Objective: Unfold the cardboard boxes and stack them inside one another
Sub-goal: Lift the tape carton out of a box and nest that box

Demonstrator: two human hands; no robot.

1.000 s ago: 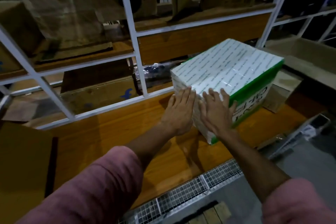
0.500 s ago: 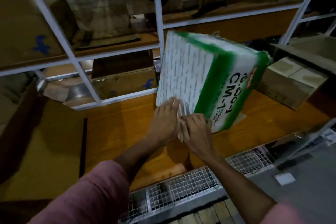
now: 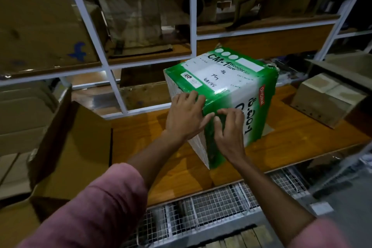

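**Both hands picking at the near edge of a sealed green-and-white carton**

Green-and-white carton (image 3: 225, 94) sits at frame centre on the wooden bench (image 3: 141, 147), tilted so one corner points toward the camera. It looks closed on every visible face and glossy with tape or wrap, so my read is it has to be opened before it can be nested in anything.

Left hand (image 3: 186, 117) lies flat on the near upper corner, fingers spread and pressed onto the edge of the top face. Likely bracing the carton so it won't slide. Right hand (image 3: 229, 131) is on the green vertical corner just below, fingers curled and fingertips digging at the surface, thumb nearly touching the left index finger. Looks like hunting for a tape end or seam; cannot tell if anything is actually pinched yet.

Writing on the top face: "CM-1", "Wonder Tape", a row of white dots, a white panel with handwritten marks incl. what reads like "48x45", other small print too blurred. Right face: large black script ending in "-1", and a red tag reading "ORIGINAL".

Open brown cardboard box (image 3: 66, 147) stands at frame left, flaps up, mouth free, probably the one to receive others. A smaller closed brown box (image 3: 326, 98) sits at frame right on the bench. Flattened cardboard with a blue mark (image 3: 78, 53) leans at upper left behind the white shelf frame (image 3: 112, 78).
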